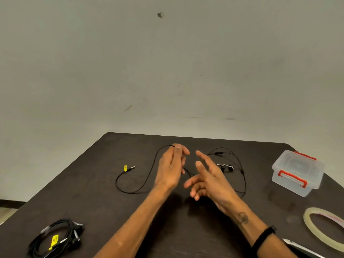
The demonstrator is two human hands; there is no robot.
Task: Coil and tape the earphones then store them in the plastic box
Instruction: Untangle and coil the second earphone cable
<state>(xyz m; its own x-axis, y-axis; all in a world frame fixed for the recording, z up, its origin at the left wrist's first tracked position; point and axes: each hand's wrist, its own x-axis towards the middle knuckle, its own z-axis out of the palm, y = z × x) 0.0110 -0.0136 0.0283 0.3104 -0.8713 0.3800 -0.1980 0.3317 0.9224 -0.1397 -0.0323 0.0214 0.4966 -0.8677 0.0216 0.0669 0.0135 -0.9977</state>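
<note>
Coiled earphones (55, 237), black with a yellow tag, lie at the near left corner of the dark surface (111, 202). Further in, the loose earphones (149, 175) being worked on sprawl across the middle: the plug end with its own yellow tag (125, 167) rests on the surface to the left, and from there the thin black cable loops toward the near side and rises to the left hand (170, 170). That hand is lifted above the surface, and its grip, thumb against fingertips, is pinched on the cable at the top of the rise. Just beside it, the right hand (206, 179) is held palm-left with its grip apart, fingers spread and nothing in them; a dark band sits on that wrist. Behind the right hand, the rest of the cable arcs over the surface, with the inline remote at the far side and the two earbuds (226, 167) lying close together. Well to the right stands the plastic box (297, 172), clear with red latches, lid on. Near the right edge lies a roll of clear tape (323, 229), and just below it a metal blade tip (297, 245), cut off by the frame.
</note>
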